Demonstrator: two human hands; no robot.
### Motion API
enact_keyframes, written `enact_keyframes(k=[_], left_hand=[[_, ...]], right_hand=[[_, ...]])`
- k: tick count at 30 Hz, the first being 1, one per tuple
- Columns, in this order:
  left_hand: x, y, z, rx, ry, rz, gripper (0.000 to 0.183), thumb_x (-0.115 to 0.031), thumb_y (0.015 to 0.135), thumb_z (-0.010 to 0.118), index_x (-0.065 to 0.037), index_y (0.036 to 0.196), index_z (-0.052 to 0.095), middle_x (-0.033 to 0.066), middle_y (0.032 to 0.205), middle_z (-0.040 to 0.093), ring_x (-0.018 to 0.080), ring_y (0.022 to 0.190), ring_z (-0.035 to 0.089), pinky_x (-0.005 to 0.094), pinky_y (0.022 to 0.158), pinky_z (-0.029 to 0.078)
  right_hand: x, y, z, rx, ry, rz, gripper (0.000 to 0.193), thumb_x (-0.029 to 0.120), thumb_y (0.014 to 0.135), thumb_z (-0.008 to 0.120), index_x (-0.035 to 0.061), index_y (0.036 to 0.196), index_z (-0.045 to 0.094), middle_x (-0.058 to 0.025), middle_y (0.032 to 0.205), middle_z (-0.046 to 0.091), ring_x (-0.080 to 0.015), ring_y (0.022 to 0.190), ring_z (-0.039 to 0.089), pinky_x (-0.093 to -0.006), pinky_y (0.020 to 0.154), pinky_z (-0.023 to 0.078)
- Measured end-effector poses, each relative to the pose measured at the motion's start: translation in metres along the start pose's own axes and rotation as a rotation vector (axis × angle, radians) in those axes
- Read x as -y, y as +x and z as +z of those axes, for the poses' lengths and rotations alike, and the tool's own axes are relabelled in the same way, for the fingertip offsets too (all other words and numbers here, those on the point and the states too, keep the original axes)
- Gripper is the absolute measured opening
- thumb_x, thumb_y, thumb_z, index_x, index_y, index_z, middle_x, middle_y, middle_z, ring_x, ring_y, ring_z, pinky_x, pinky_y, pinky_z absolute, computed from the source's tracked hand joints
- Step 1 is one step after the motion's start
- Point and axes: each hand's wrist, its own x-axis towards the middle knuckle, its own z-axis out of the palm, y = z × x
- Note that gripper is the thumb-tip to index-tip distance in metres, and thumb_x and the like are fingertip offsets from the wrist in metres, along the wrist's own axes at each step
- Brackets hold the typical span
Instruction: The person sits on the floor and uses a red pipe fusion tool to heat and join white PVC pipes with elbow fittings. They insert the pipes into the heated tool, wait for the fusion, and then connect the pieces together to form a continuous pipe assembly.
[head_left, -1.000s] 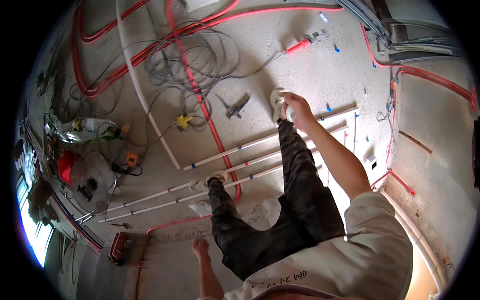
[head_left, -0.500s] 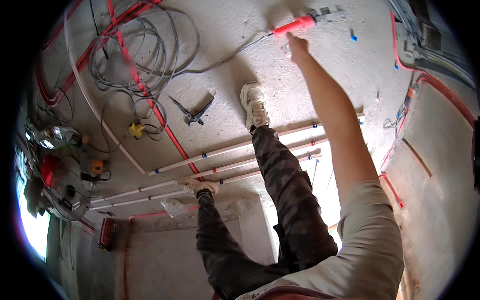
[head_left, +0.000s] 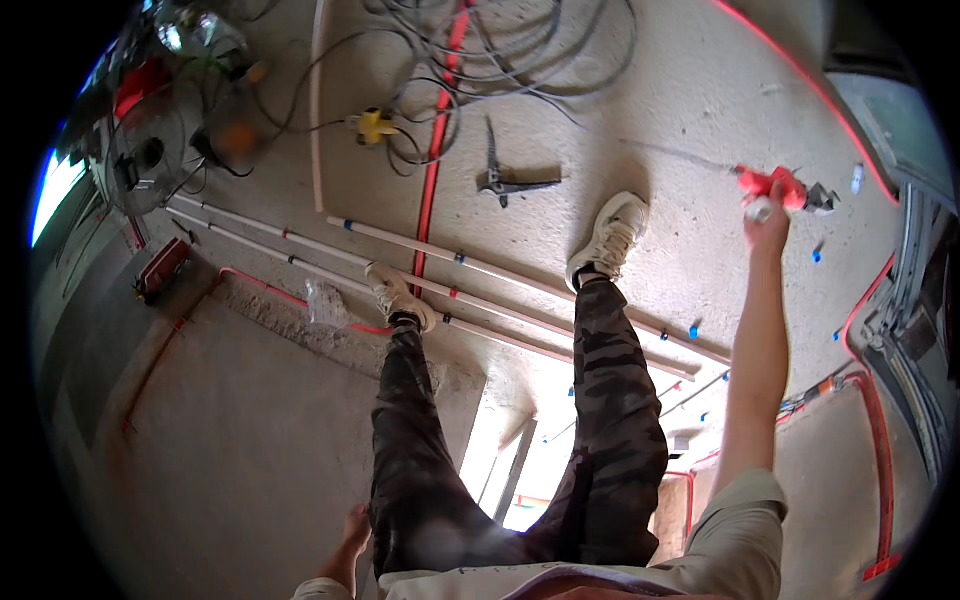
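My right hand (head_left: 766, 222) closes on the red tool (head_left: 775, 186); I'd lift it straight, cord trailing; my left hand (head_left: 352, 530) hangs, grip unclear.

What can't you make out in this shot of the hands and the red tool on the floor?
Head view only:
- Right hand: at the red tool, but whether the fingers close on it is too small to tell.
- Left hand: beside the thigh, cut off low, fingers hidden.
- Tool's front end: small, blurred.
- Clutter upper left: warped near the rim.
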Motion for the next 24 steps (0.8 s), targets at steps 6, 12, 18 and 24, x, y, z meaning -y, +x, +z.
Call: enact_keyframes(k=[6,12,18,24], left_hand=[[0.003,0.024,-0.004,0.131,0.006,0.048,0.013,-0.007,0.088,0.053,-0.008,0.076,0.057,0.0027,0.065,0.053,0.0142,0.055,0.052,0.0311,0.047,0.039],[0.013,0.057,-0.014,0.211,-0.201,0.013,0.012,-0.012,0.088,0.058,-0.006,0.078,0.060,0.0054,0.066,0.059,0.0156,0.057,0.057,0.0301,0.051,0.045],[0.064,0.134,-0.003,0.346,-0.450,0.016,0.011,-0.012,0.087,0.060,-0.002,0.084,0.062,0.0072,0.066,0.059,0.0168,0.058,0.059,0.0319,0.051,0.047],[0.094,0.178,0.000,0.455,-0.616,0.035,0.013,-0.015,0.088,0.060,-0.002,0.086,0.060,0.0081,0.069,0.060,0.0179,0.059,0.059,0.0325,0.053,0.047]], right_hand=[[-0.045,-0.236,0.133,0.274,-0.568,-0.074,0.034,0.023,0.090,0.072,0.0024,0.114,0.058,-0.0029,0.100,0.064,-0.0132,0.088,0.060,-0.0303,0.079,0.049],[-0.049,-0.404,0.308,0.967,-0.908,0.231,0.035,0.017,0.090,0.073,0.0029,0.118,0.057,-0.0012,0.098,0.063,-0.0075,0.084,0.056,-0.0255,0.077,0.047],[-0.104,-0.509,0.475,1.491,-1.034,0.339,0.027,0.009,0.089,0.072,0.0008,0.112,0.061,-0.0078,0.101,0.069,-0.0148,0.094,0.065,-0.0327,0.085,0.053],[-0.194,-0.603,0.548,1.688,-1.359,0.307,0.025,0.011,0.081,0.077,0.0056,0.102,0.064,-0.0070,0.089,0.068,-0.0230,0.083,0.067,-0.0339,0.073,0.051]])
